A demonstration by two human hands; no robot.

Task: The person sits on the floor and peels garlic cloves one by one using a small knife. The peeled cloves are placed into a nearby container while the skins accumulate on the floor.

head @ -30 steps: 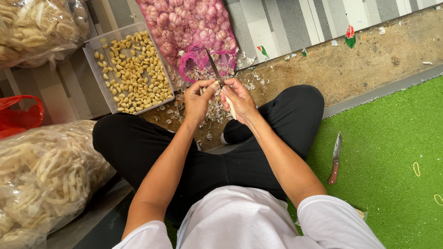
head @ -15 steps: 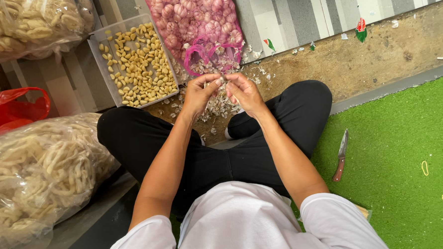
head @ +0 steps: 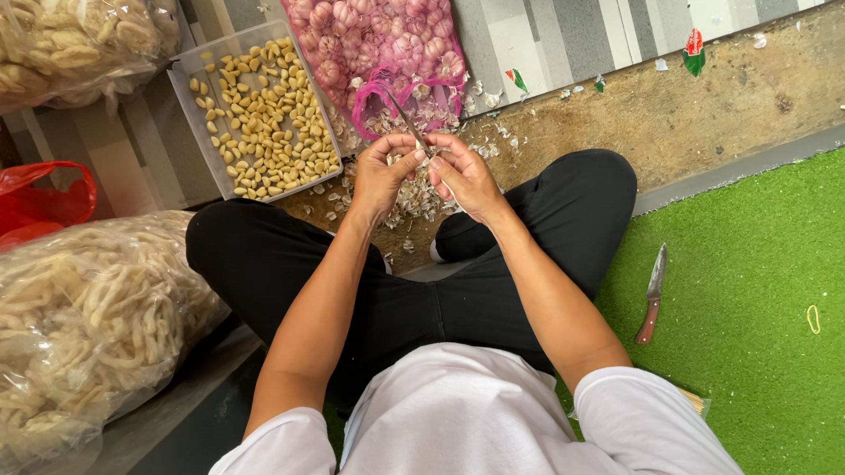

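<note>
Since the earlier frames your view has tipped slightly, so your hands sit a touch higher and nearer centre; the work between them has hardly changed.

Largest first: the green turf mat (head: 772,281) fills the right side of the frame, and two clear bags of pale crackers (head: 68,317) take up the left edge, one at upper left, one at lower left, with a red plastic bag (head: 20,201) between them. At top centre lies the pink mesh sack of garlic bulbs (head: 375,26), its mouth open toward you. Left of it sits the clear tray (head: 188,66) holding peeled cloves. Papery garlic skins (head: 415,194) litter the floor under your hands. A spare knife with a wooden handle (head: 651,297) lies on the mat at right, well apart from you.

Your left hand (head: 382,174) is curled nearly closed, fingertips pinching a garlic clove (head: 419,157) just above centre frame. Your right hand (head: 463,173) is closed round a thin knife (head: 407,121), whose blade pokes up and left past the clove.

By my judgement the clove is light, small and firm, but its dry skin is slick and flaky, so it can twist out of a loose pinch. Hold it by its sides near the root end, and keep your fingertips away from the blade's edge.
</note>
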